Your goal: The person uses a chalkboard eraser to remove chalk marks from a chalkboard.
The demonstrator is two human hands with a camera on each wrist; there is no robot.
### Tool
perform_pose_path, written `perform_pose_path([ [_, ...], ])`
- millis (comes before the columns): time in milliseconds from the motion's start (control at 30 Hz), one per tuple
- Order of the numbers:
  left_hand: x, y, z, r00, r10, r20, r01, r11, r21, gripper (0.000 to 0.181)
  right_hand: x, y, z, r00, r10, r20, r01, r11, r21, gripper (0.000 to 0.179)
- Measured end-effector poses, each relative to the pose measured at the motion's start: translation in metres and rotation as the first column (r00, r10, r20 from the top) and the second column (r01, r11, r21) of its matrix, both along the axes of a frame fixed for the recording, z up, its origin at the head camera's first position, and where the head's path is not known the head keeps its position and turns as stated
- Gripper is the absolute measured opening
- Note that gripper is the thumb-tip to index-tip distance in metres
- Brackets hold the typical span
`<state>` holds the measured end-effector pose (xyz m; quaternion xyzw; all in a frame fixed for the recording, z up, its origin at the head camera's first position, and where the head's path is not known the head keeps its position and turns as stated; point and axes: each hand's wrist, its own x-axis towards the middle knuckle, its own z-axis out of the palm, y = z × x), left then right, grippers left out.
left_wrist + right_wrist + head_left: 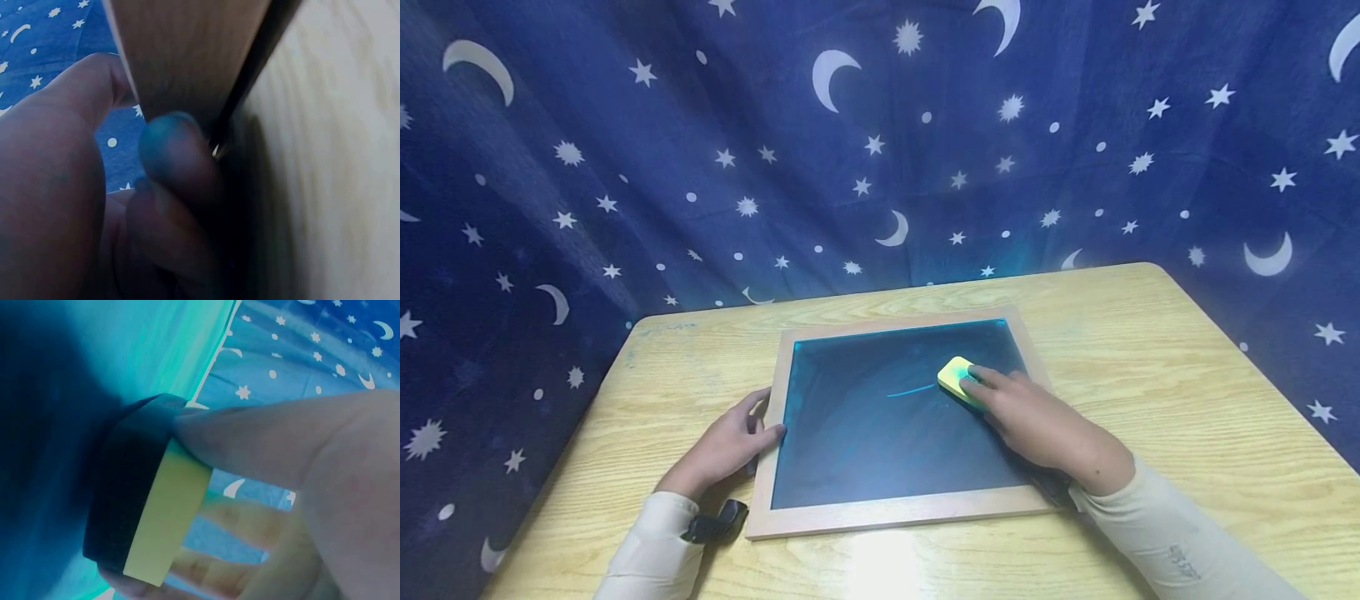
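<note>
A chalkboard [850,454] in a light wooden frame lies on the table. My left hand [726,446] holds its left side, thumb over the frame; in the left wrist view the other fingers [181,150] bend against the frame's edge [187,56]. On the right half of the board, my right hand [1037,421] grips a board eraser [953,372] with a yellow back and dark felt. The right wrist view shows the felt [128,481] against the board, with thumb and fingers on opposite sides of the eraser. A short blue chalk line [910,391] runs just left of the eraser.
The light wood table [1157,375] extends around the board, with blue smudges [662,327] at its back left. A dark blue curtain [790,125] with moons and stars stands behind and beside it. A black wrist strap [718,523] sits at the left sleeve.
</note>
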<state>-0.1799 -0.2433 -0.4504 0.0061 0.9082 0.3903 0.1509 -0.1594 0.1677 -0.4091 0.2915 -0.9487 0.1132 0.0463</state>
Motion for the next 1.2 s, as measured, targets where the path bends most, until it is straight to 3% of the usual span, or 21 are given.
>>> perform_pose_path([
  [133, 0.001, 0.000, 0.000, 1.000, 0.004, 0.003, -0.004, 1.000, 0.005, 0.074, 0.000, -0.004, -0.002, 0.998, 0.049, -0.026, -0.049, 0.999, -0.006, 0.051],
  [333, 0.000, 0.000, 0.000, 1.000, 0.006, -0.005, -0.005, 1.000, 0.005, 0.073, 0.003, -0.010, -0.002, 0.998, 0.042, -0.050, -0.040, 0.998, 0.053, 0.051],
  [567, -0.001, 0.000, 0.001, 1.000, -0.001, -0.006, 0.001, 1.000, 0.004, 0.073, 0.009, -0.018, -0.003, 0.992, 0.092, -0.081, -0.085, 0.992, 0.089, 0.056],
  [1033, 0.001, 0.000, 0.000, 1.000, -0.001, 0.000, 0.001, 1.000, 0.019, 0.073, 0.035, -0.044, 0.000, 0.973, 0.223, 0.050, -0.228, 0.963, 0.144, 0.054],
  [1200, 0.000, 0.000, -0.001, 1.000, -0.005, -0.012, 0.005, 1.000, 0.014, 0.071, 0.040, -0.048, -0.002, 0.973, 0.222, 0.067, -0.230, 0.963, 0.139, 0.056],
])
